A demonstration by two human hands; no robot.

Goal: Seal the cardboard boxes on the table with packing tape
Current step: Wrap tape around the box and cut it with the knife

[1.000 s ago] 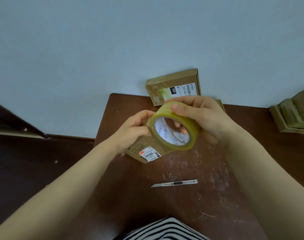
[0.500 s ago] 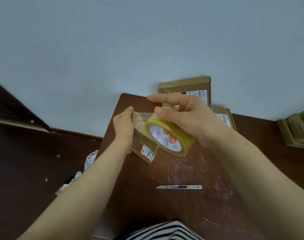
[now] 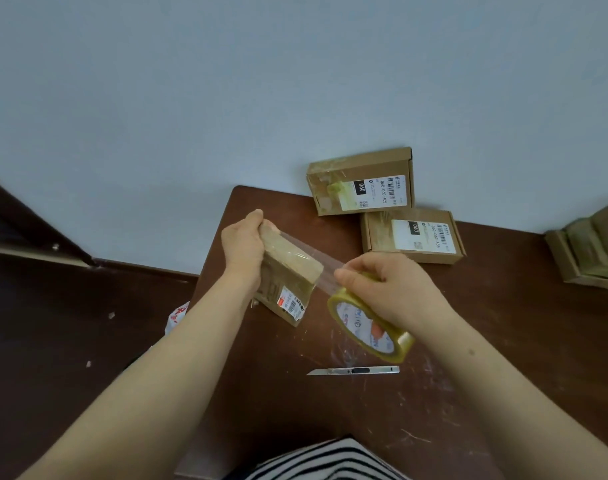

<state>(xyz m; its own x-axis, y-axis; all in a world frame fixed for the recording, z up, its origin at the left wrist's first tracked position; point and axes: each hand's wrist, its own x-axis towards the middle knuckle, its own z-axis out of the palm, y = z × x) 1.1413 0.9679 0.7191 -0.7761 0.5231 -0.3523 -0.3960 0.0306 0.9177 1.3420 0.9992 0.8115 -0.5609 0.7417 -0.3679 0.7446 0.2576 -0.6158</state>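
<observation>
Cardboard box (image 3: 290, 270): small, brown, taped, labelled.

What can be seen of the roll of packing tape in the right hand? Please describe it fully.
The tape roll is a ring of yellowish, glossy clear tape around a white core printed in red and blue. The right hand grips its upper rim and holds it tilted above the table, its open face toward the camera. A clear strip runs from it up and left onto the small box, which the left hand holds.
</observation>
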